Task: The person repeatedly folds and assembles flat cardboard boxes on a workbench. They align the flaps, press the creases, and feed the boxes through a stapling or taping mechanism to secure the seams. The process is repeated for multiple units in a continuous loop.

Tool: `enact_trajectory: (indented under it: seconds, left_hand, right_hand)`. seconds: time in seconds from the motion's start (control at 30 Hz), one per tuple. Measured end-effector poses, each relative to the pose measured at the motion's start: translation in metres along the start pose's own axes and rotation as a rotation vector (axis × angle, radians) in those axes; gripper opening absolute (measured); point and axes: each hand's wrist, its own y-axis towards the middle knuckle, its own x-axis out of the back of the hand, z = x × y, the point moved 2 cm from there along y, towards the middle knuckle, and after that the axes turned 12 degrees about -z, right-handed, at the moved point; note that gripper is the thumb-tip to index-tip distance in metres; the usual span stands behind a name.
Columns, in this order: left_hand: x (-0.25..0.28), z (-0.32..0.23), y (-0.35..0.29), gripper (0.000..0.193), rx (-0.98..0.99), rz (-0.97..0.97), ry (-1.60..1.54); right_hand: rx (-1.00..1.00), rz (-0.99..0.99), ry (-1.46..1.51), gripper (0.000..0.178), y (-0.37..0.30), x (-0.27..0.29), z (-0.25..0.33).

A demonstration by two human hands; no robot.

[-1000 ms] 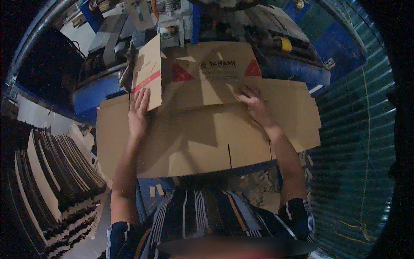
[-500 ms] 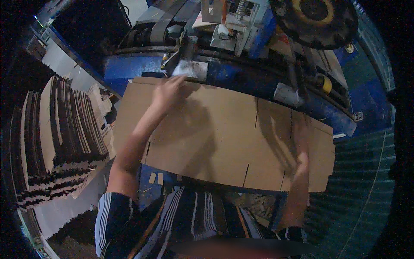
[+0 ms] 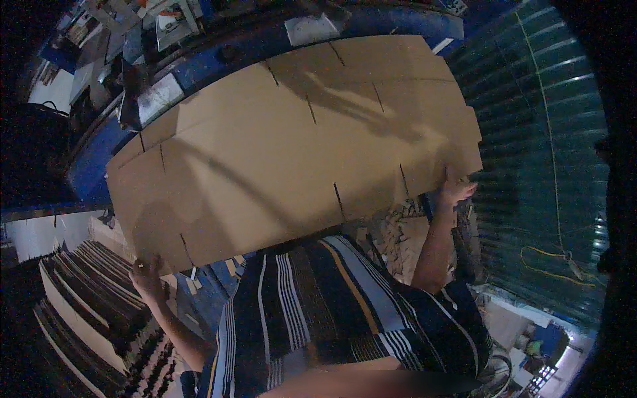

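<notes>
A wide brown cardboard sheet (image 3: 265,152) with short dark slots along its long edges stretches in front of me, its far edge against the machine. My left hand (image 3: 147,270) is closed on its near left corner. At the near right corner, my right hand (image 3: 456,189) grips the same sheet, the thumb on top and the other fingers partly hidden beneath. Shadows of my arms fall across the cardboard.
Beyond the sheet stands a blue machine (image 3: 229,54) with metal plates on its front. Stacked cardboard sheets (image 3: 93,302) stand at the lower left. Cardboard scraps (image 3: 398,242) lie below the near edge. A green corrugated wall (image 3: 531,132) rises at the right.
My view has turned to the right. Both hands have left the sheet's upper surface: the left came back from the far edge, the right from the right part, and they now hold its near corners.
</notes>
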Motion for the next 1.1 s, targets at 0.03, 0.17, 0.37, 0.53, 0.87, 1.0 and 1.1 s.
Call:
enact_trajectory:
  seconds: [0.03, 0.17, 0.37, 0.53, 0.87, 1.0, 1.1]
  left_hand:
    - [0.003, -0.004, 0.003, 0.040, 0.130, -0.029, -0.110]
    - [0.040, -0.054, -0.006, 0.050, 0.142, -0.183, 0.099]
    - [0.065, -0.135, -0.047, 0.048, 0.153, -0.103, -0.759]
    - [-0.002, -0.217, -0.033, 0.047, -0.236, -0.259, -0.735]
    - [-0.016, -0.285, 0.118, 0.052, -0.531, -0.505, -0.268]
    - [-0.033, -0.288, 0.210, 0.049, -0.587, -0.544, -0.294]
    - [-0.032, -0.306, 0.283, 0.049, -0.530, -0.543, -0.192]
  right_hand:
    - [-0.173, 0.250, 0.297, 0.081, -0.005, 0.001, -0.004]
    - [0.755, 0.351, -0.096, 0.056, -0.021, 0.011, 0.018]
    - [0.643, 0.684, 0.108, 0.039, -0.082, 0.020, 0.067]
    - [1.732, 0.732, 0.100, 0.061, -0.144, 0.004, 0.120]
    - [1.694, 0.760, 0.335, 0.059, -0.158, -0.153, 0.222]
    - [1.724, 0.676, 0.600, 0.047, -0.174, -0.247, 0.276]
    - [1.737, 0.547, 0.321, 0.044, -0.183, -0.300, 0.325]
